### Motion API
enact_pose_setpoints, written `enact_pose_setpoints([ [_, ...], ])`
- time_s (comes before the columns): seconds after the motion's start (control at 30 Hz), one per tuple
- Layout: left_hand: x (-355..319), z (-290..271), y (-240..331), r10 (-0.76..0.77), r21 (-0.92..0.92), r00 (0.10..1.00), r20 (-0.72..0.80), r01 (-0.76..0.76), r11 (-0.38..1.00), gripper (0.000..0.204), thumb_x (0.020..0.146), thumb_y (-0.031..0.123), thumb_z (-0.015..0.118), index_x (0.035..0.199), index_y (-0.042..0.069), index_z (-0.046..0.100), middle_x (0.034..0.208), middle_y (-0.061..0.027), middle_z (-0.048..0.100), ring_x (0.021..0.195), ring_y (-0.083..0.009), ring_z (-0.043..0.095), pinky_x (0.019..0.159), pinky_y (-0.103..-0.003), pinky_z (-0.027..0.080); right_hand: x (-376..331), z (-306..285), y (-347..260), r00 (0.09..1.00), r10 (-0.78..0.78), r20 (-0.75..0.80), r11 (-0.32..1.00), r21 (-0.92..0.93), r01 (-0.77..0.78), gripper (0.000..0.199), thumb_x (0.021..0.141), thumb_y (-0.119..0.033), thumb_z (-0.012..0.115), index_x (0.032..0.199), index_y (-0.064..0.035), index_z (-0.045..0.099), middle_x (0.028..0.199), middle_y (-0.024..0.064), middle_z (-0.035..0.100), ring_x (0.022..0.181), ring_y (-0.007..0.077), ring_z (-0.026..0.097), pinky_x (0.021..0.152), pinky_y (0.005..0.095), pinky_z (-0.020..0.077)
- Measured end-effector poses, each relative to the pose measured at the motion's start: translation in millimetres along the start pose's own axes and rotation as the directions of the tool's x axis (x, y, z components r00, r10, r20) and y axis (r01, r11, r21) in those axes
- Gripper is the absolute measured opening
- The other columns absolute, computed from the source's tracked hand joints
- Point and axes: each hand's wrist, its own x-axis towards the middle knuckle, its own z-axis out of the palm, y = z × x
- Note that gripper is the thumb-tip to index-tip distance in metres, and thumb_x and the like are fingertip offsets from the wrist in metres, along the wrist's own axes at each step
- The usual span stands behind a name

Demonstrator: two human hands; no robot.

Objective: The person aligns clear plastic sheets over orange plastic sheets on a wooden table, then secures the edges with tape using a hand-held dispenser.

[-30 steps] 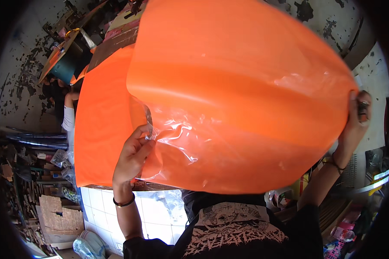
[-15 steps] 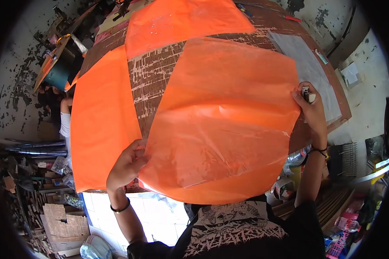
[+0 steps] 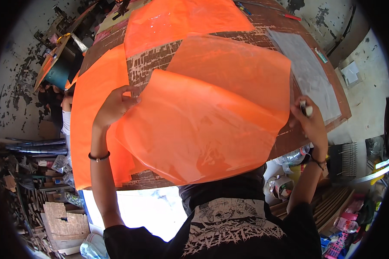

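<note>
A large translucent orange plastic sheet lies across the near part of the table, buckled into a raised fold that slants from upper left to lower right. My left hand is at its left edge, thumb over the margin and fingertips closing on it. Beside the sheet's right edge, my right hand is closed around a small silver-and-white tool, whose exact kind I cannot make out. Beneath and left of the sheet rests another orange sheet. A further orange sheet is spread at the far side.
The brown, scratched table carries a clear plastic strip on the right and a red-handled tool at the far edge. Scrap wood piles up at lower left. A person's arm shows beyond the left edge.
My left hand has moved up and away from me along the sheet's left side, and the sheet has bulged into a bigger fold. My right hand has dropped slightly toward me.
</note>
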Motion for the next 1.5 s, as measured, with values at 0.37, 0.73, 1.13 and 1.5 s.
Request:
enact_pose_setpoints([
  [0.37,-91.1,32.2,-26.7,-0.189,-0.282,0.981,0.041,0.193,0.94,0.045,0.084,0.009,0.072,0.124,-0.001,0.053,0.075,-0.0007,0.058,0.062,-0.0046,0.049,0.058,-0.02,0.041,-72.5,7.8,70.4,0.999,0.037,-0.026,0.93,0.367,-0.025,0.022,0.091,-0.014,0.067,0.098,-0.0072,0.047,0.096,0.0137,0.068,0.064,0.0095,0.064,0.041,0.0175,0.0325],
  [0.73,-47.5,33.0,11.4,-0.124,-0.113,0.978,0.171,0.144,0.983,0.027,0.088,0.008,0.067,0.111,-0.002,0.059,0.089,0.0028,0.06,0.077,-0.0036,0.053,0.069,-0.022,0.044,115.5,3.9,10.7,0.677,-0.736,-0.002,0.628,-0.376,0.682,0.031,0.084,-0.021,0.073,0.1,-0.0025,0.055,0.082,0.0055,0.057,0.074,0.0147,0.051,0.069,0.0304,0.0439],
  [1.13,-89.3,16.8,-13.8,-0.081,-0.088,0.992,0.096,0.089,0.992,0.012,0.09,0.005,0.065,0.1,0.001,0.06,0.09,0.003,0.062,0.074,-0.0018,0.051,0.067,-0.018,0.041,163.3,-23.3,-10.8,0.699,-0.714,-0.045,0.668,-0.345,0.66,0.028,0.082,-0.025,0.073,0.097,-0.0063,0.057,0.086,0.0106,0.062,0.073,0.0225,0.058,0.07,0.0355,0.0464],
  [1.5,123.7,-26.4,107.4,0.38,0.473,0.922,-0.076,-0.303,0.828,0.032,0.082,0.036,0.073,0.1,0.009,0.07,0.083,-0.0059,0.067,0.08,-0.0125,0.061,0.071,-0.031,0.048,58.1,-78.6,30.2,0.778,-0.171,-0.605,0.984,-0.068,0.164,0.013,0.088,-0.021,0.066,0.092,-0.0092,0.061,0.066,-0.0057,0.05,0.053,0.0031,0.044,0.046,0.0224,0.0344],
])
